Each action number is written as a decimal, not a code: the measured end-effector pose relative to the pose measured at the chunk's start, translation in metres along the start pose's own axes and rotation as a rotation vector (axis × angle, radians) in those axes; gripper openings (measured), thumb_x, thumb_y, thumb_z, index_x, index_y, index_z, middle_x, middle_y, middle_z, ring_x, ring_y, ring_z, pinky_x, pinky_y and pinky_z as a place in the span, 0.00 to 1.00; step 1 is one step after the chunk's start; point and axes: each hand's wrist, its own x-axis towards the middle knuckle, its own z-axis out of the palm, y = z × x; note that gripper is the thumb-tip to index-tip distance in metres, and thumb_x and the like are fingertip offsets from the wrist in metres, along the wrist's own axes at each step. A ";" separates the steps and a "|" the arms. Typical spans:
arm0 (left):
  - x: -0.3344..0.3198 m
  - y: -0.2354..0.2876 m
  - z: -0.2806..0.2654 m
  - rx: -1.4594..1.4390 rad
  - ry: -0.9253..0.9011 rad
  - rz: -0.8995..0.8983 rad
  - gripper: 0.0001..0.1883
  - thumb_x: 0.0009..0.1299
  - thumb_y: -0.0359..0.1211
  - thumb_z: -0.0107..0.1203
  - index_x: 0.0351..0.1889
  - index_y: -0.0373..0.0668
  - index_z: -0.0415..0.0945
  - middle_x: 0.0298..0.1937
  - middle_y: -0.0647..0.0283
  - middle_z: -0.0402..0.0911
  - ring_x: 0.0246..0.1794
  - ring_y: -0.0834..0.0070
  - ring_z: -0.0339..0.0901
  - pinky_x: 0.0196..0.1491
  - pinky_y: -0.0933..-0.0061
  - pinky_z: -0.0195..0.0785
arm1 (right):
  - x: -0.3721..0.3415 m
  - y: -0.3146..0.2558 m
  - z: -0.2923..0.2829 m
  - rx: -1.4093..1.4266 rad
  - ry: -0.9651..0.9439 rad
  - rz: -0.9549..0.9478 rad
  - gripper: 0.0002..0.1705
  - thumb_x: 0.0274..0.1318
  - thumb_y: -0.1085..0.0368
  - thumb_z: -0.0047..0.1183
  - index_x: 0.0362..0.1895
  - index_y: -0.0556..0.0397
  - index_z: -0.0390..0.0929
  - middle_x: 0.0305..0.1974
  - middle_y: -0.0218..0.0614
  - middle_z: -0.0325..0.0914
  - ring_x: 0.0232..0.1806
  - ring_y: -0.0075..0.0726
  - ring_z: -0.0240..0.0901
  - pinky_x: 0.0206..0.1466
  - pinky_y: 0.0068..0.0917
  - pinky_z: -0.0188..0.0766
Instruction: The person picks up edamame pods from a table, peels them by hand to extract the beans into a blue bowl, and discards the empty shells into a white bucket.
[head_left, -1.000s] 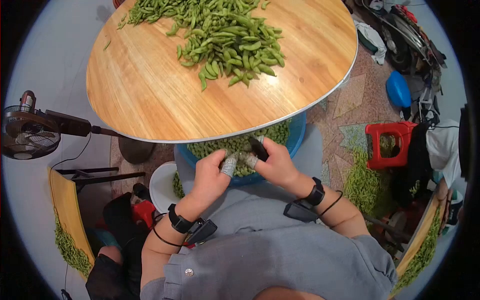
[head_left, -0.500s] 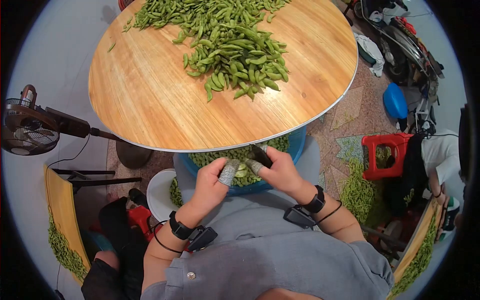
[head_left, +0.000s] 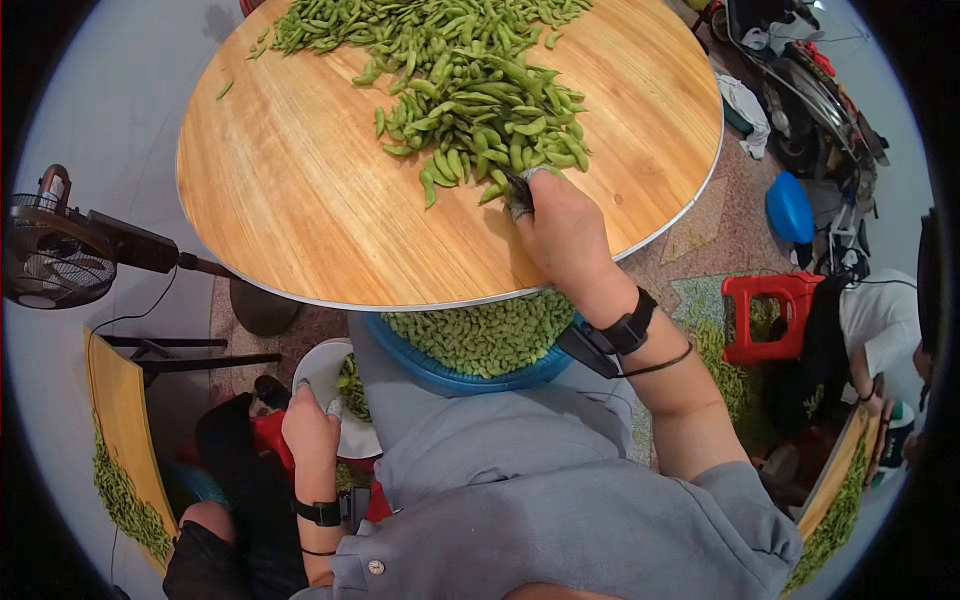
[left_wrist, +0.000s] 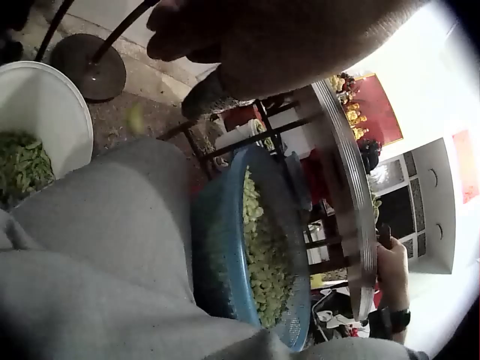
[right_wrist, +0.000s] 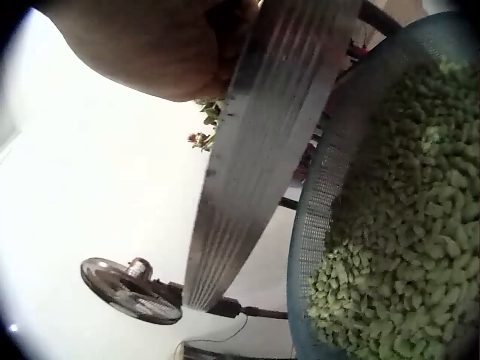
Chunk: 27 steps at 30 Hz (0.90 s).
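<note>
My right hand [head_left: 568, 230] is over the wooden table [head_left: 300, 220], fingertips at the near edge of a heap of green soybean pods [head_left: 480, 120]. It grips a small black object [head_left: 517, 186] whose kind I cannot tell. Grey wrapping covers the thumb. Down at the left, my left hand [head_left: 312, 430] hangs beside the white bucket [head_left: 322, 368], fingers loose and thumb wrapped too. In the left wrist view a blurred pale green husk [left_wrist: 135, 118] is in the air below that hand. Between my legs, a blue basket [head_left: 440, 383] holds shelled beans [head_left: 480, 335].
A standing fan [head_left: 65, 250] is at the left. On the right floor stand a red stool [head_left: 770, 318] and a blue rounded object [head_left: 790, 205], with pods scattered nearby. Other people sit on both sides by tables bearing more pods [head_left: 130, 500].
Both hands were together over the basket. The left has moved down and left to the bucket, letting go of a pod piece; the right has moved up onto the table beside the pods.
</note>
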 end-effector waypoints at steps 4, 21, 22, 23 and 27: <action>0.000 0.007 -0.007 -0.084 0.058 0.146 0.18 0.55 0.27 0.58 0.45 0.33 0.73 0.36 0.49 0.79 0.35 0.55 0.79 0.35 0.62 0.72 | -0.010 -0.007 -0.006 0.095 -0.049 0.045 0.11 0.47 0.66 0.56 0.35 0.55 0.73 0.29 0.47 0.75 0.31 0.55 0.73 0.34 0.38 0.71; 0.011 0.065 -0.032 -1.387 -0.383 0.028 0.14 0.65 0.22 0.46 0.49 0.36 0.72 0.39 0.58 0.77 0.31 0.75 0.77 0.34 0.73 0.73 | 0.002 0.000 -0.006 0.003 0.018 -0.076 0.14 0.46 0.70 0.54 0.40 0.55 0.72 0.33 0.46 0.74 0.34 0.56 0.72 0.35 0.41 0.70; 0.008 0.046 -0.028 -1.384 -0.376 0.027 0.14 0.65 0.22 0.46 0.49 0.36 0.72 0.39 0.58 0.77 0.31 0.75 0.77 0.34 0.73 0.73 | 0.003 0.002 -0.001 0.008 0.020 -0.079 0.14 0.46 0.70 0.54 0.40 0.55 0.72 0.33 0.46 0.74 0.34 0.56 0.72 0.35 0.41 0.70; 0.005 0.026 -0.024 -0.925 -0.195 0.131 0.16 0.64 0.23 0.49 0.50 0.38 0.72 0.44 0.55 0.76 0.38 0.69 0.76 0.40 0.67 0.73 | 0.003 0.002 0.003 -0.057 -0.023 -0.037 0.14 0.45 0.70 0.54 0.41 0.54 0.72 0.34 0.46 0.74 0.35 0.56 0.73 0.36 0.42 0.71; -0.013 0.008 -0.030 -0.062 -0.053 0.044 0.21 0.65 0.34 0.59 0.57 0.48 0.72 0.67 0.56 0.61 0.63 0.56 0.64 0.65 0.58 0.57 | -0.001 -0.003 0.004 -0.039 -0.077 0.033 0.16 0.44 0.69 0.55 0.41 0.53 0.71 0.37 0.48 0.74 0.38 0.56 0.73 0.38 0.41 0.72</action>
